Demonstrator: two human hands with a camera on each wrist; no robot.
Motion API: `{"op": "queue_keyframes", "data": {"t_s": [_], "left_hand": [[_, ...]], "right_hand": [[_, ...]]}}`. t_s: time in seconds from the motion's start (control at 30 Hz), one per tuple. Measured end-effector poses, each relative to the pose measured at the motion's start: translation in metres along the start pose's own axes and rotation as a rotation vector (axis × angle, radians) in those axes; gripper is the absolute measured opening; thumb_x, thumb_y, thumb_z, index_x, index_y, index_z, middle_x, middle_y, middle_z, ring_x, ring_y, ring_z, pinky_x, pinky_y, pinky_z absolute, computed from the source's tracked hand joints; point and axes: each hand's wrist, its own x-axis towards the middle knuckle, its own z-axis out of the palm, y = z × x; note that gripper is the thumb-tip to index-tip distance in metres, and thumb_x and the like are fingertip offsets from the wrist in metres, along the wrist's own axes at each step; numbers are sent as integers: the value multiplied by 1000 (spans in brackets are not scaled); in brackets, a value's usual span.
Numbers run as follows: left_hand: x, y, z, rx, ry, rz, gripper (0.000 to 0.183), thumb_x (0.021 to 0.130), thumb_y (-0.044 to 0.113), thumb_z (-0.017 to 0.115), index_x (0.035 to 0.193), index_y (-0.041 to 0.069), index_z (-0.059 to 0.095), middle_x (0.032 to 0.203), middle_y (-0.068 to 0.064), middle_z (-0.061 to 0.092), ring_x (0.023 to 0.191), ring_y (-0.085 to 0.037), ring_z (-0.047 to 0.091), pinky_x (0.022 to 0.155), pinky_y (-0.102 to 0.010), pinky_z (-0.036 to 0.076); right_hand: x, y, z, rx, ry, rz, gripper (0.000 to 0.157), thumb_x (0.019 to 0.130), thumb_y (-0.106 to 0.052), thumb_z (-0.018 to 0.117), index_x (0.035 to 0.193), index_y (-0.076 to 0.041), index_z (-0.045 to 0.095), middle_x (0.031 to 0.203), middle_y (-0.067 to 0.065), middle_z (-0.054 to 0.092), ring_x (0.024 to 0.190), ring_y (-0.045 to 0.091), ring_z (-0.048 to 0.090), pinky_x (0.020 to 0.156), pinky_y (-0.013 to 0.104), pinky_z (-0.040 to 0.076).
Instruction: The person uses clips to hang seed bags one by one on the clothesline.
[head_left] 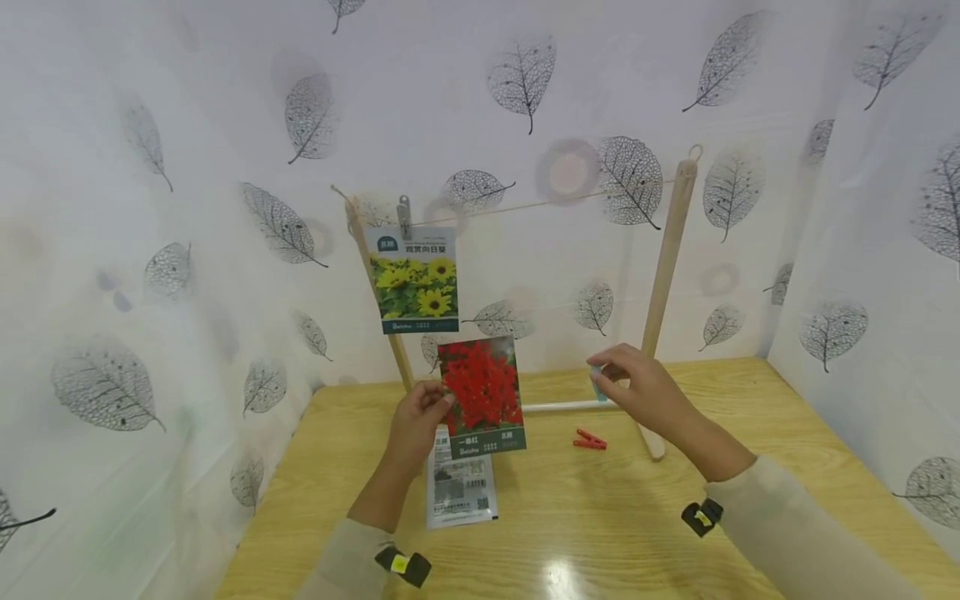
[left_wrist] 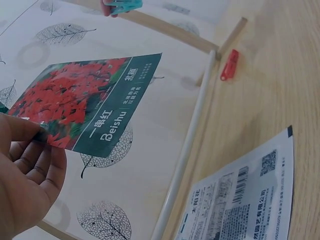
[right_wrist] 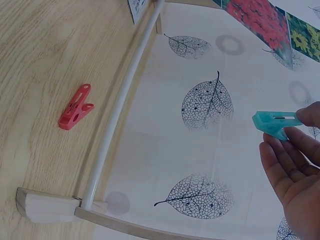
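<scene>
Nearest us, our left sleeve [head_left: 341, 558] and right sleeve [head_left: 795, 533] reach toward the wooden frame [head_left: 666, 267], whose string [head_left: 540, 203] runs across its top. Our left hand [head_left: 416, 421] pinches the left edge of the red-flower packet [head_left: 480, 387], holding it up before the frame's left half, below the string and apart from it. Our right hand [head_left: 645, 387] pinches a teal peg [right_wrist: 275, 120] in front of the frame's right side; whether the peg's mouth is squeezed apart we cannot tell. Toward the frame's left end, a metal clip [head_left: 404, 218] holds the sunflower packet [head_left: 418, 283] at the string. In front of the frame, on the table [head_left: 637, 517], lie a grey packet [head_left: 461, 492] to the left and a red peg [head_left: 590, 440] near the foot of its right side.

We judge the step in hand to be bringing packet and peg together for hanging; the next move seems to call for raising the packet's top edge to the frame's string and clipping the peg over both.

On the red-flower packet we read 一串红 and Beishu; on the sunflower packet, 观赏向日葵, with Beishu along its foot. The grey packet shows 太阳花, 园艺有限公司, a barcode and a QR code; its finer print is too small for us.
</scene>
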Motion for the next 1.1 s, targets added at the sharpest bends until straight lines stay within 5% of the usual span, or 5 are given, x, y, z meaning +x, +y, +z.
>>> {"op": "queue_keyframes", "data": {"t_s": [1.1], "left_hand": [[4,10,-6,-53,-41,54,19,101,6,58,117,-2,60,94,-1,65,85,-9,62,78,-22,56]], "right_hand": [[16,-8,-14,-24,10,-50,25,101,-14,62,123,-4,67,111,8,66,93,21,70,87,45,59]]}}
